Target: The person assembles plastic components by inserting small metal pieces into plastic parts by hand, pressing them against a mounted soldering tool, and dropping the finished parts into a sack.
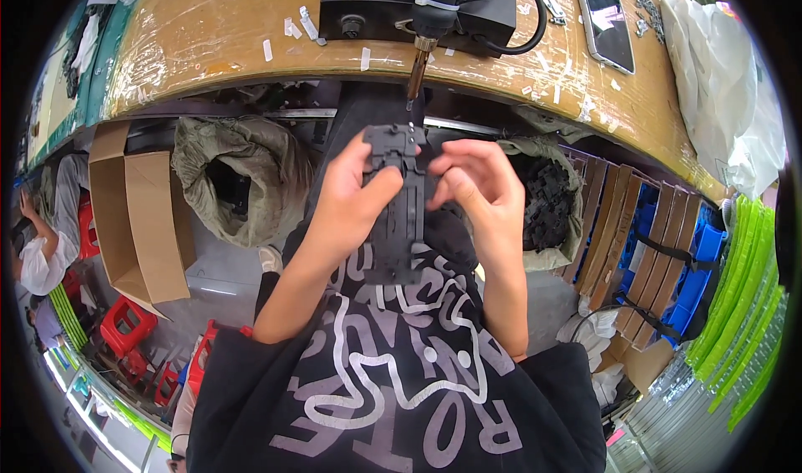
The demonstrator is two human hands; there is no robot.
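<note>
A worker at a scuffed wooden bench (209,30) holds a long black plastic part (398,210) upright in front of the chest, just below the bench edge. The part is a flat, narrow moulding, matte and dark grey to black, with a wider head at the top carrying small tabs and notches, two parallel rails running down its length with a slot between them, and a squarer foot at the bottom. The left hand (351,201) is closed around its left side, thumb laid across the front near the head. The right hand (476,185) pinches the right edge of the upper section with curled fingers. The metal tip of a soldering iron (420,59), hanging from a black box (376,5) on the bench, points down just above the part's head; whether they touch cannot be told. Under the bench, a grey sack (242,180) gapes at left, another sack of black pieces (547,201) sits at right, and an open cardboard box (138,214) stands beside red stools (125,327).
</note>
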